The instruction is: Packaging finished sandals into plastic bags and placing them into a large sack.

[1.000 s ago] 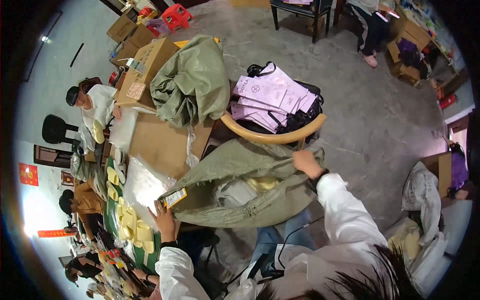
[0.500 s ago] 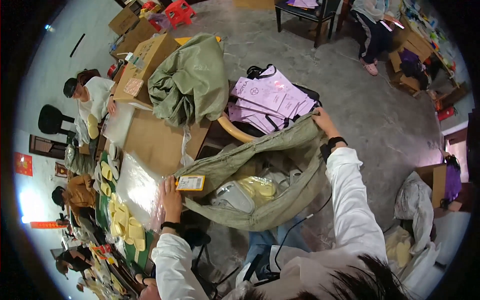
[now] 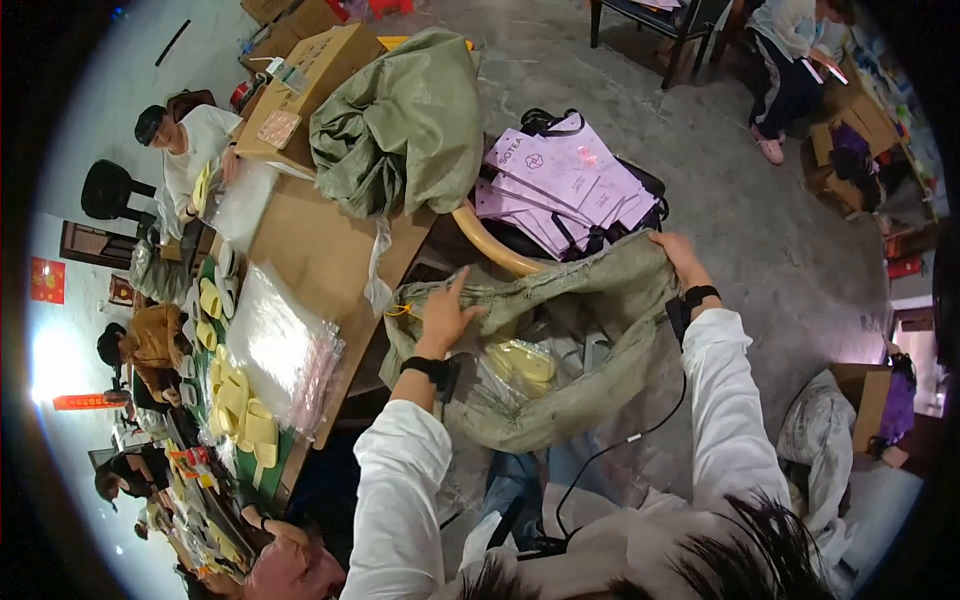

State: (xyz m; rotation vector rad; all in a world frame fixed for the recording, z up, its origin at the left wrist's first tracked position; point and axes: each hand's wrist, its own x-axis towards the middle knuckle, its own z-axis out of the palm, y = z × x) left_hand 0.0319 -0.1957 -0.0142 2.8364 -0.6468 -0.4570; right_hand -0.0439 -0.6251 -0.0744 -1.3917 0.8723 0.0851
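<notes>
A green woven sack [image 3: 540, 428] gapes in front of me, its mouth facing up. Inside lie pale yellow slippers [image 3: 522, 364] in clear plastic, beside greyish wrapped ones. My right hand [image 3: 680, 258] grips the sack's far right rim, fingers curled over the cloth. At the left of the mouth, my left hand [image 3: 446, 318] has its index finger and thumb stretched apart, over the rim; whether it touches the cloth I cannot tell. A yellow tie [image 3: 400, 310] shows on the rim just left of that hand.
Lilac paper bags [image 3: 575, 185] are piled beyond the sack. On the table [image 3: 310, 225] to the left are clear plastic bags [image 3: 280, 345], yellow slippers [image 3: 240, 405], another green sack [image 3: 400, 125] and a carton [image 3: 310, 95]. Several people sit along the left; another stands far right.
My left hand has left the tagged corner at the table edge and moved right, over the sack's mouth. The tag's printed face no longer shows. My right hand still holds the rim.
</notes>
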